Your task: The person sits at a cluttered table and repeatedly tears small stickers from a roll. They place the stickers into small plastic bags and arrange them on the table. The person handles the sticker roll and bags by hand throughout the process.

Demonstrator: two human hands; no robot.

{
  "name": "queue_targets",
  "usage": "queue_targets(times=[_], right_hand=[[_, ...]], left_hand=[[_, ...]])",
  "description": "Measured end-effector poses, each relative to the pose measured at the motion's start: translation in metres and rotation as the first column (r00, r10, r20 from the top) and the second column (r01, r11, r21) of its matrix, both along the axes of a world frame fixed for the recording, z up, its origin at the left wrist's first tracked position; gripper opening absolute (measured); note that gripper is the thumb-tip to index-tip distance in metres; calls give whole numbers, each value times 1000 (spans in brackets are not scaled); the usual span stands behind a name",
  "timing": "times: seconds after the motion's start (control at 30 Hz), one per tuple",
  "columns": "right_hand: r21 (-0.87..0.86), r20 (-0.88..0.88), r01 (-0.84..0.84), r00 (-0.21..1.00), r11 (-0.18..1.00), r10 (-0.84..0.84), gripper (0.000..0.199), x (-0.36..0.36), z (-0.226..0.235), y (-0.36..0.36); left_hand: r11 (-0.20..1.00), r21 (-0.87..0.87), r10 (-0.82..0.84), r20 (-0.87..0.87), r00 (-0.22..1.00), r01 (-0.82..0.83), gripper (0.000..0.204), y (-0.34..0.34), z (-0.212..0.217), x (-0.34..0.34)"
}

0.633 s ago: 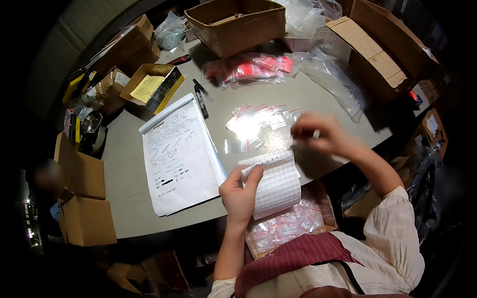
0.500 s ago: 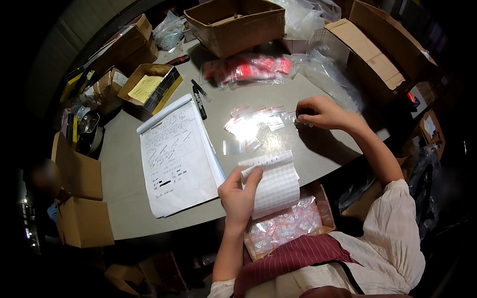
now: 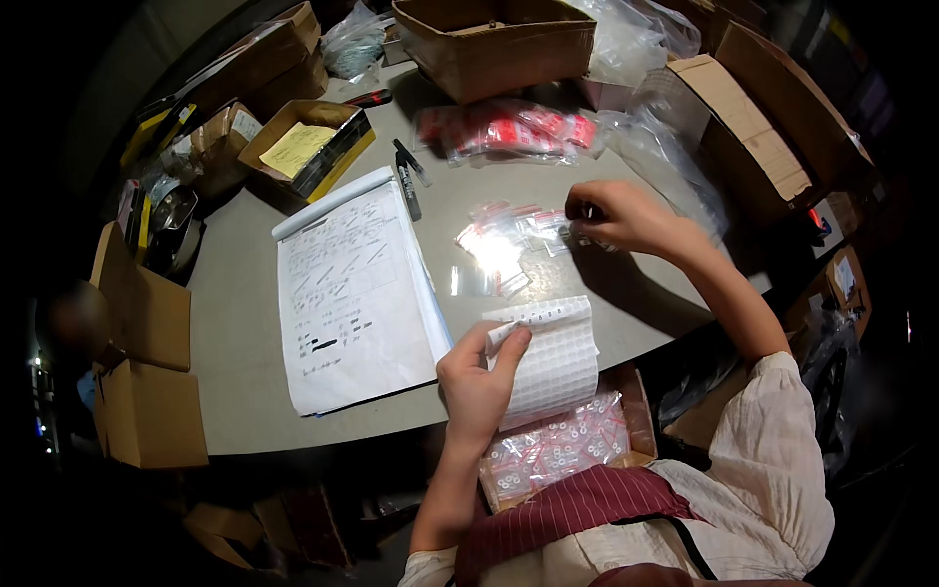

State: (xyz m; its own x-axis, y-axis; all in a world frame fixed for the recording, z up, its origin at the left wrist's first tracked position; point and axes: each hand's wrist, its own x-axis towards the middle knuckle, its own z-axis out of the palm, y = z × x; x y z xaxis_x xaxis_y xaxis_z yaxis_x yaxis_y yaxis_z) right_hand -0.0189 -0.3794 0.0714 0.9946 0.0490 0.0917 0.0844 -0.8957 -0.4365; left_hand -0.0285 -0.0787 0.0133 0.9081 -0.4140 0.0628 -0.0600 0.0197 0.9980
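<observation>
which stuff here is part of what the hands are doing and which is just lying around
In use: left hand holding sticker sheet; right hand on small clear bags; box of filled bags.

Lying about: paper pad, black markers, cardboard boxes.

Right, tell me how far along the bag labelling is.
Done: cannot tell which bags carry labels. In hand: the left hand holds the white sticker sheet; the right hand presses on small clear bags on the table. Left: a box of bags in the lap.

Packing room: cardboard boxes (image 3: 494, 39), bagged parts (image 3: 509, 127).
</observation>
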Motion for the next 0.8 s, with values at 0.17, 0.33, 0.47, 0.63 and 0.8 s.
queue_targets(times=[0.17,0.33,0.47,0.63,0.8], right_hand=[[-194,140,-11,989,981,39,18,9,-25,17],[-383,185,192,974,904,-129,21,11,-32,5],[-95,81,-54,995,994,61,27,18,0,3],[128,-7,-201,979,971,204,26,29,-6,14],[-152,122,-157,977,976,177,28,26,-23,35]], left_hand=[[1000,9,-1,47,999,0,23,1,-1,2],[999,35,-20,38,999,18,22,2,3,3],[999,32,16,72,997,-18,24,1,-1,3],[999,-37,9,56,998,-7,24,-1,-3,4],[999,-39,16,32,999,-15,24,1,-4,5]])
